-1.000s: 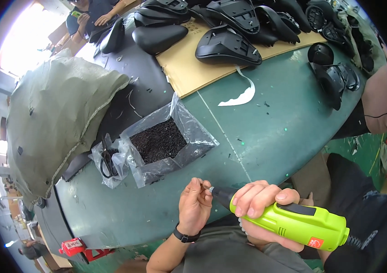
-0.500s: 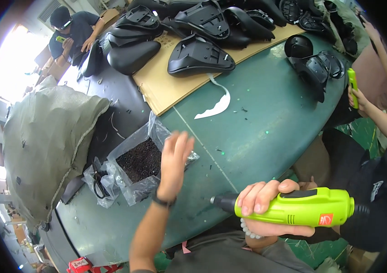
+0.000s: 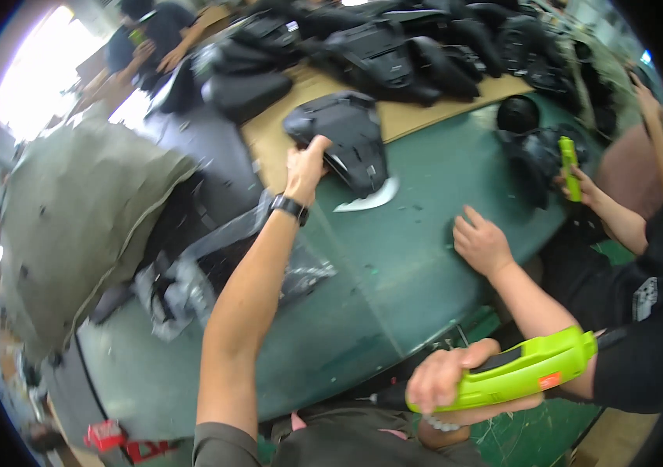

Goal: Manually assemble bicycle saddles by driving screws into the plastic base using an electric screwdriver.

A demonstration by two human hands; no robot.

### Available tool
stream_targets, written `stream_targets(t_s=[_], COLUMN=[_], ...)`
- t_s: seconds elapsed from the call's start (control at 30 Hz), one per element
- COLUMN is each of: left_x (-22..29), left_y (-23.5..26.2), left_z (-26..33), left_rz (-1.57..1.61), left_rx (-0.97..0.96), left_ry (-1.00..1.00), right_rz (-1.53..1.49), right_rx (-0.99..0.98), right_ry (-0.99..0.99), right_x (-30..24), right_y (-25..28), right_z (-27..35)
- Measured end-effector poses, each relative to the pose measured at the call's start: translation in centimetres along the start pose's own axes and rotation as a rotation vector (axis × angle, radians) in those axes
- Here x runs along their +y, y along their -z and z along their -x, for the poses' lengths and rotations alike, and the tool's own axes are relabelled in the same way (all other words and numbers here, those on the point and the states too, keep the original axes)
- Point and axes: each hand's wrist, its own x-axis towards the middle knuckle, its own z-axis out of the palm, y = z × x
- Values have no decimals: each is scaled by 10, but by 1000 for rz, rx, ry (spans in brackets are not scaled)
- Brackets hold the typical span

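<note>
My left hand (image 3: 306, 167), stretched out over the table, is closed on the near left edge of a black bicycle seat (image 3: 351, 144). The seat is tilted, with its ribbed plastic underside towards me. Close to my body, my right hand (image 3: 444, 380) is wrapped round a lime-green electric screwdriver (image 3: 522, 372), its dark nose pointing left. A curved white strip (image 3: 374, 200) lies by the seat's near end. Beneath my left forearm, a plastic-lined box (image 3: 226, 257) is partly hidden; small dark screws showed in it earlier.
More black seats (image 3: 370, 58) are heaped on cardboard (image 3: 417, 119) at the back. A grey-green cloth sack (image 3: 82, 226) bulges at left. On the right, a co-worker's bare hand (image 3: 483, 243) reaches over the green table (image 3: 292, 373); another co-worker's hand holds a green screwdriver (image 3: 570, 170).
My left hand has gone from above the screw box to the seat and taken hold of it, turning and tilting it. The screwdriver has dropped slightly. A co-worker's hand has come over the table.
</note>
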Motion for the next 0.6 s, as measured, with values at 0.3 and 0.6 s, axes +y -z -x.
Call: stream_targets(t_s=[0.3,0.6], left_x=[-29,-13], left_y=[234,266], left_z=[237,214], left_rz=[-529,-918], left_rx=[-399,-134], left_ry=[40,-501], right_rz=[-299,191], right_rx=[9,-123], right_ry=[-236,-54], right_x=[42,73], right_y=[-36,-48], right_z=[-19,-15])
